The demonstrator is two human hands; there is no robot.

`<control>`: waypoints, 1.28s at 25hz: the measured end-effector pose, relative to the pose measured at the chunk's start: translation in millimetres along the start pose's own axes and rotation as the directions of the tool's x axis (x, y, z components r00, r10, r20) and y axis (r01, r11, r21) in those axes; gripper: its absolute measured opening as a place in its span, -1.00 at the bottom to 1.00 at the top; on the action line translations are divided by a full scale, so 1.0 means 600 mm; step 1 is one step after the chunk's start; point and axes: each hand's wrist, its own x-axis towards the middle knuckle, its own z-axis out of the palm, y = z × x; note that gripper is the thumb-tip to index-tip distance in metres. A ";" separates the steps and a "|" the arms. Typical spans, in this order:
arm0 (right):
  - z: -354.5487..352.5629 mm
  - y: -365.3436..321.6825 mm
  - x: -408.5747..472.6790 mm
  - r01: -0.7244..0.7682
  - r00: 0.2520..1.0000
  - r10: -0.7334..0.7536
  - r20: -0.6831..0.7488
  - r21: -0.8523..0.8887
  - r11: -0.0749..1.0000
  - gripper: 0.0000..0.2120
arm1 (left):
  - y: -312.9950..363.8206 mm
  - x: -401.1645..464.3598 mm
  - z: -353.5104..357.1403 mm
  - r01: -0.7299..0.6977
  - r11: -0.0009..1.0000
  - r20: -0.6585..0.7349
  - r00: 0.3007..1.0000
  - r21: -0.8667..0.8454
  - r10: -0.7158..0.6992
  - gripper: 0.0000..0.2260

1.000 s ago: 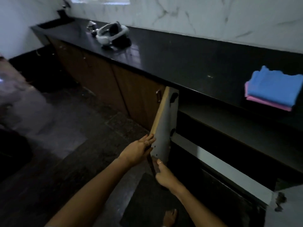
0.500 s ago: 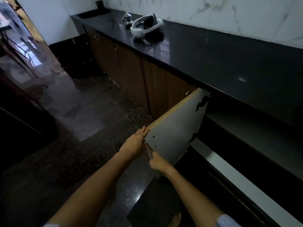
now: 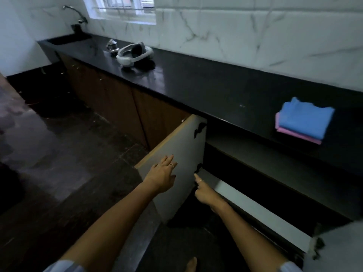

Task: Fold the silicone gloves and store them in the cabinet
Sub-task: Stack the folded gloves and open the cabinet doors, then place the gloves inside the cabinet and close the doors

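The folded silicone gloves lie stacked on the black counter (image 3: 206,85) at the right, the blue one (image 3: 306,118) on top of the pink one (image 3: 294,134). Below them the cabinet (image 3: 275,173) stands open, dark inside, with a bare shelf. Its left door (image 3: 184,138) is swung out towards me, white inner face showing. My left hand (image 3: 162,175) rests flat on that face with the fingers spread. My right hand (image 3: 204,191) is at the door's hinge-side edge with one ringed finger stretched out to it; its other fingers are hidden. Neither hand holds a glove.
A white headset (image 3: 134,54) and a small metal pot (image 3: 112,46) sit further left on the counter, near the sink (image 3: 68,38) and tap (image 3: 75,12). The cabinet's right door (image 3: 337,248) hangs open at the lower right. My bare foot (image 3: 191,264) stands on the dark floor.
The left door has swung wider open. My left hand went from gripping its edge to lying flat on its inner face. My right hand let go of the lower edge.
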 end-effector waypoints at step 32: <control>-0.614 -0.002 -0.065 0.152 0.499 0.533 -0.684 0.674 0.723 -0.44 | 0.494 0.476 -0.133 0.220 0.511 0.252 0.968 -0.831 -0.007 -0.44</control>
